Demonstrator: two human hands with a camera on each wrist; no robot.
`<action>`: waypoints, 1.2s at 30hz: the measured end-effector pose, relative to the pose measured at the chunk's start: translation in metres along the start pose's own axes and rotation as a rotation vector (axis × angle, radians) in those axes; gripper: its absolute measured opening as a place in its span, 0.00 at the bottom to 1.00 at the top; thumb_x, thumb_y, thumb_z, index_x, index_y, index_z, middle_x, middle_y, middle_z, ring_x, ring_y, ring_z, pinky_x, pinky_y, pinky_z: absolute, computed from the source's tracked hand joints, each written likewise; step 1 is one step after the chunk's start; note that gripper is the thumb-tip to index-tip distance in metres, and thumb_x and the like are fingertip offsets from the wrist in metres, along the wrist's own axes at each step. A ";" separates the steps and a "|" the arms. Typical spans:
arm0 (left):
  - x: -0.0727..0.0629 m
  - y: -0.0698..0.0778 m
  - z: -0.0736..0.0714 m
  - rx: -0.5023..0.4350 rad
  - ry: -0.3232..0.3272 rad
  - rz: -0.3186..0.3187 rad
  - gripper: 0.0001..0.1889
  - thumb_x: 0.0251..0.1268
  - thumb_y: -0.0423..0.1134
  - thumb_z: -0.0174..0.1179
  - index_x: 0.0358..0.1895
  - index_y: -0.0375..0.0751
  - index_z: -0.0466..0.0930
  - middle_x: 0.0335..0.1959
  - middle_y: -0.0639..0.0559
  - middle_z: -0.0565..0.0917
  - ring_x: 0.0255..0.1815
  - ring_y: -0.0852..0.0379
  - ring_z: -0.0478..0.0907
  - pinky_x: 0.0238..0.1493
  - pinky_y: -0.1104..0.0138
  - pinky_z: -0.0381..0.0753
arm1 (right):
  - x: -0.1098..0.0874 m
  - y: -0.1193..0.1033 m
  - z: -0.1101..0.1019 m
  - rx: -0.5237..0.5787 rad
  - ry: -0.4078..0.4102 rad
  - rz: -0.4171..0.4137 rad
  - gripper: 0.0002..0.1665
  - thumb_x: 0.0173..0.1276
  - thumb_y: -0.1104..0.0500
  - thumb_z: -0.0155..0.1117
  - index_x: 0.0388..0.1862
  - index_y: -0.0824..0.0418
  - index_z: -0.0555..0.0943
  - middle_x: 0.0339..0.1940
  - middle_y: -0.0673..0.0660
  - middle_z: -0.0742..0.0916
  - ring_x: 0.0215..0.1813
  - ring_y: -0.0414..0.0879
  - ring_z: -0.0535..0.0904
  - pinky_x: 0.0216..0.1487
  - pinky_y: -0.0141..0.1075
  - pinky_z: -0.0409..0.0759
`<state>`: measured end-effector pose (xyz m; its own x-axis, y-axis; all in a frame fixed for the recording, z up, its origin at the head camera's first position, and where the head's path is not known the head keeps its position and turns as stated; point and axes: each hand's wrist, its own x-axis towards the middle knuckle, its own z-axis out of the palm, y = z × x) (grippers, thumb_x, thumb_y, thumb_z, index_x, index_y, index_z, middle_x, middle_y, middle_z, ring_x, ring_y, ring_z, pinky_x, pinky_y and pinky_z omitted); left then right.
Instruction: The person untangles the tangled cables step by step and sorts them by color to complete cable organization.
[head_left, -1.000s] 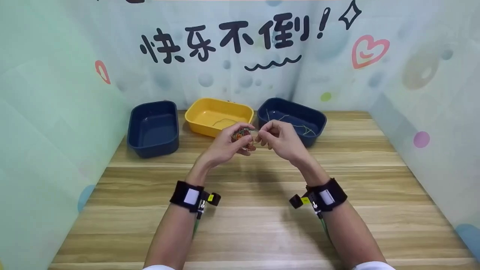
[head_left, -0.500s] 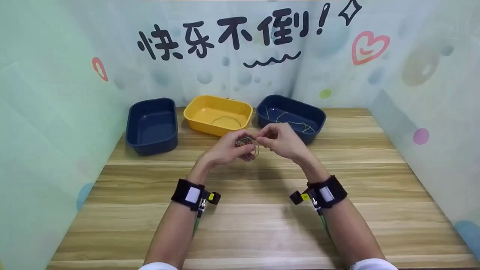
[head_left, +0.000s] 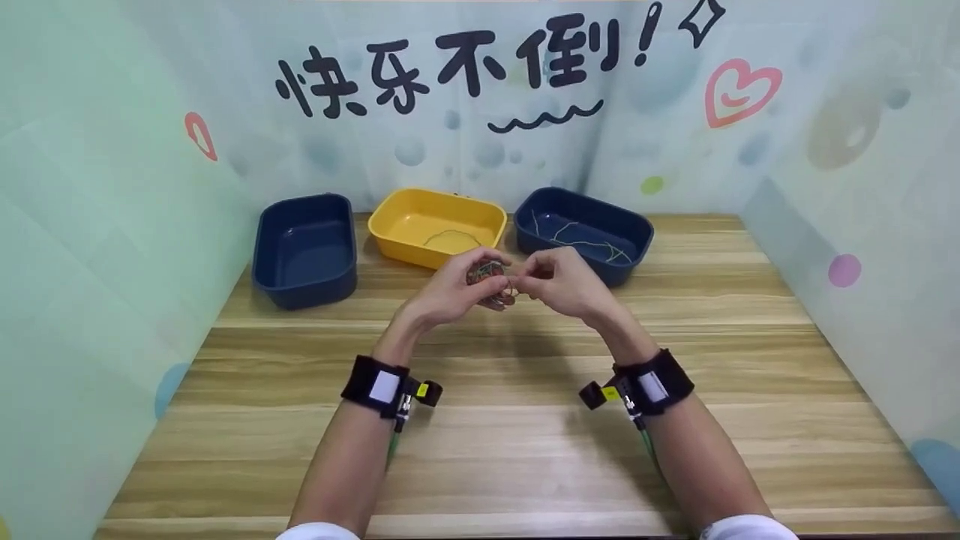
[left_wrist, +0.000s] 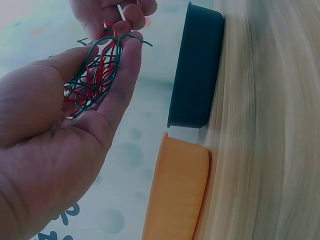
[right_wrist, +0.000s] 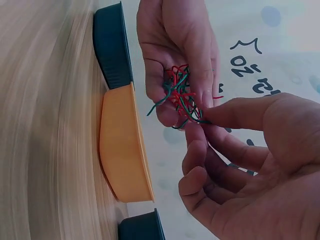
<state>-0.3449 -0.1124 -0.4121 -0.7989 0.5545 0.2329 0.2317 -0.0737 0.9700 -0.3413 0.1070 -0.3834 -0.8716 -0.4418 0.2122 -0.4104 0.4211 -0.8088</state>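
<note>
A loose tangle of thin red and green wires [left_wrist: 91,89] sits in my left hand [head_left: 444,294], gripped between the thumb and the curled fingers. One green end pokes out past the fingertips in the left wrist view. Close on its right, my right hand [head_left: 568,286] pinches a green wire [right_wrist: 193,116] of the tangle between thumb and index finger, while its other fingers curl loosely. Both hands are above the wooden table [head_left: 495,450], in front of the bins. The left fingers hide part of the tangle.
Along the back stand a blue bin [head_left: 304,289] at the left, a yellow bin [head_left: 405,253] in the middle and another blue bin [head_left: 637,255] at the right. Yellow-green strands [head_left: 581,243] lie in the right blue bin, and a thin strand [head_left: 452,231] lies in the yellow one.
The right fingers have shifted slightly at the edge of the tangle and keep pinching. A loop that hung out at the right half a second ago now shows smaller. The bins stay put.
</note>
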 end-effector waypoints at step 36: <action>-0.001 0.006 -0.018 0.048 0.138 0.193 0.10 0.73 0.35 0.56 0.52 0.35 0.76 0.31 0.32 0.76 0.23 0.44 0.72 0.25 0.61 0.77 | -0.007 -0.004 -0.037 0.290 0.172 -0.041 0.12 0.69 0.55 0.65 0.38 0.65 0.83 0.26 0.68 0.77 0.18 0.48 0.68 0.16 0.32 0.68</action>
<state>-0.3524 -0.1287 -0.4049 -0.8046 0.4153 0.4245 0.4113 -0.1258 0.9028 -0.3439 0.1380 -0.3612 -0.8986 -0.3031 0.3172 -0.3742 0.1521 -0.9148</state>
